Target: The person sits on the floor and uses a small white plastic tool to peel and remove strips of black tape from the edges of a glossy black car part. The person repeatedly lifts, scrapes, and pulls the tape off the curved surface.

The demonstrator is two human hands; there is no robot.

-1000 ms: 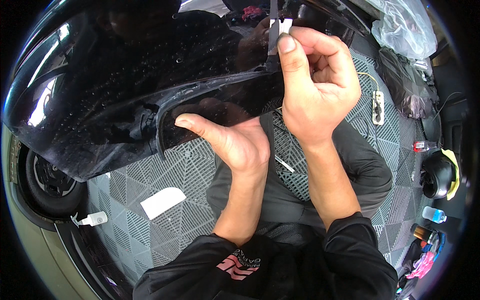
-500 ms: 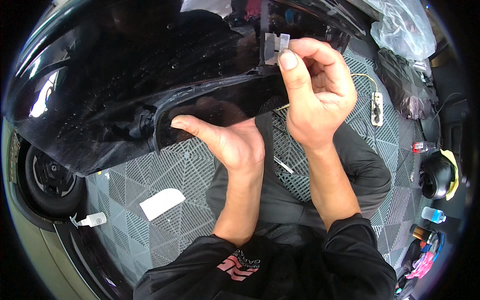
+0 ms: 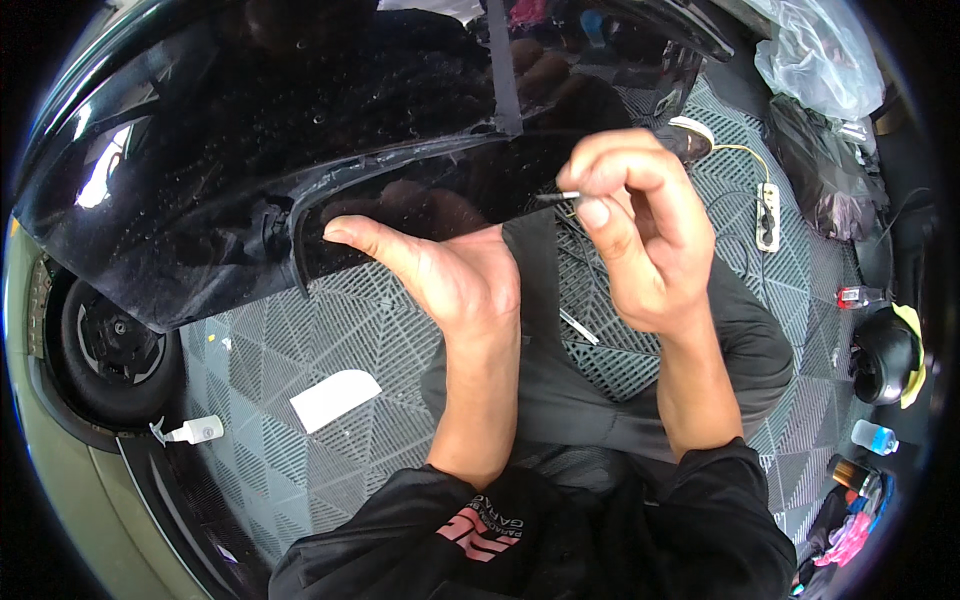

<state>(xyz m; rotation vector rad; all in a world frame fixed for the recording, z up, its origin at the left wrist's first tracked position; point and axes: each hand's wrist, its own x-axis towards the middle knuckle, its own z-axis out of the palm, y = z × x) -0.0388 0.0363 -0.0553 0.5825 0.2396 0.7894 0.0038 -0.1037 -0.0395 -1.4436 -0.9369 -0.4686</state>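
A large glossy black car body panel (image 3: 230, 180), shaped like a bumper and speckled with drops, spans the upper left. My left hand (image 3: 465, 280) is at its lower edge, palm up, with the thumb stretched over the dark face and the other fingers hidden past the edge. Between the thumb and bent index finger of my right hand (image 3: 650, 230) is a small thin flat grey piece (image 3: 570, 196), seen nearly edge-on and apart from the panel. A grey strip (image 3: 503, 70) runs down the panel's face.
On the grey tiled mat lie a white card (image 3: 335, 400), a spray bottle (image 3: 195, 430) and a thin light stick (image 3: 578, 327) beside my leg. A power strip (image 3: 767, 217) with a cable, plastic bags (image 3: 820, 60) and bottles (image 3: 874, 436) line the right. At left is a wheel (image 3: 110, 345).
My right hand has drawn down from the panel with the small flat piece, which has turned edge-on. The grey strip on the panel is now uncovered. My left hand stays at the panel's edge.
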